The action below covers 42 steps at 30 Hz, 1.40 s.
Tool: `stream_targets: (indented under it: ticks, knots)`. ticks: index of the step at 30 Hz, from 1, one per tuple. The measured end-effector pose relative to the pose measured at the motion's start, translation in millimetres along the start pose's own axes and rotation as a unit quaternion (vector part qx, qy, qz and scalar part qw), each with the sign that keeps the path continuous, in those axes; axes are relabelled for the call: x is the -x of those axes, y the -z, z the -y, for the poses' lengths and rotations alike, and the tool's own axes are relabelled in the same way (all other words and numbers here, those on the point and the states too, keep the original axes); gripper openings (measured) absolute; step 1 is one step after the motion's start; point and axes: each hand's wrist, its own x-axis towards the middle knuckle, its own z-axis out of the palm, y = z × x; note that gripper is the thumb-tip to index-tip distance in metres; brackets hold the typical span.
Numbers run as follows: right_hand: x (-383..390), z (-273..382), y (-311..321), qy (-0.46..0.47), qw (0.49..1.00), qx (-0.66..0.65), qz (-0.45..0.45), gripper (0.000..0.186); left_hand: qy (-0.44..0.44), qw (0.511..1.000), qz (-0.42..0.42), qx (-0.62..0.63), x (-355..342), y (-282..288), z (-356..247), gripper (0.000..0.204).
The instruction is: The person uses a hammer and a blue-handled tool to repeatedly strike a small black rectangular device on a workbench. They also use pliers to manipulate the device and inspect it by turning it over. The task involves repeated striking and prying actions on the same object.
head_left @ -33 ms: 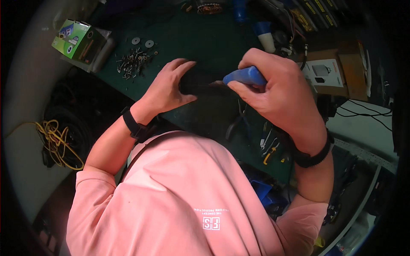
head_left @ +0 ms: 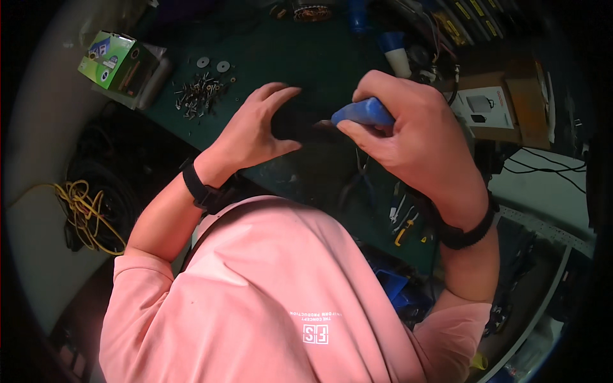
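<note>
My right hand [head_left: 415, 127] is closed around the blue handle of a tool [head_left: 364, 113]. Its narrow tip points left into a dark patch between my hands, and its kind is not clear. Facing it, my left hand [head_left: 255, 127] curves in a C, thumb and fingers bent around something black whose outline is lost in shadow. Beyond the left hand lies a heap of small screws [head_left: 199, 96] with two flat washers [head_left: 223, 66]. Below the tool, dark pliers [head_left: 359, 182] rest on the green table [head_left: 306, 57].
A green box [head_left: 115, 60] stands at the far left. Yellow-handled pliers [head_left: 405, 231] lie near my right forearm. At right is a cardboard box [head_left: 517, 108], with black cables beneath it. A white and blue bottle [head_left: 397, 57] stands at the back. A yellow cord [head_left: 83, 210] hangs in a coil at left.
My left hand has shifted slightly right, with its thumb and fingers a little farther toward the tool. The blue-handled tool in my right hand has moved very slightly left.
</note>
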Motion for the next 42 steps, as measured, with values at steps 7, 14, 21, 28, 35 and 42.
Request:
stream_targets:
  ticks: [7, 14, 21, 28, 35, 42]
  knots:
    - [4, -15, -2, -0.025, 0.998, -0.057, -0.028, 0.026, -0.016, 0.971, 0.117, 0.206, -62, 8, -75, 0.041]
    - [-7, -32, 4, 0.030, 0.999, -0.032, -0.010, 0.033, -0.026, 0.964, 0.066, 0.255, -67, -16, -71, 0.022]
    - [-11, -36, 4, 0.030, 0.999, -0.028, 0.013, 0.034, -0.035, 0.981, 0.004, 0.192, -70, -26, -64, 0.018]
    - [-1, -29, 5, 0.011, 1.000, -0.019, -0.001, 0.032, -0.071, 0.984, -0.002, 0.162, -69, -31, -62, 0.017]
    - [21, -28, 1, -0.008, 0.998, -0.039, -0.051, 0.033, -0.085, 0.963, 0.012, 0.256, -68, -43, -61, 0.016]
    - [61, -54, 11, -0.078, 0.975, -0.155, -0.139, 0.033, 0.031, 0.976, 0.014, 0.216, -64, -34, -82, 0.019]
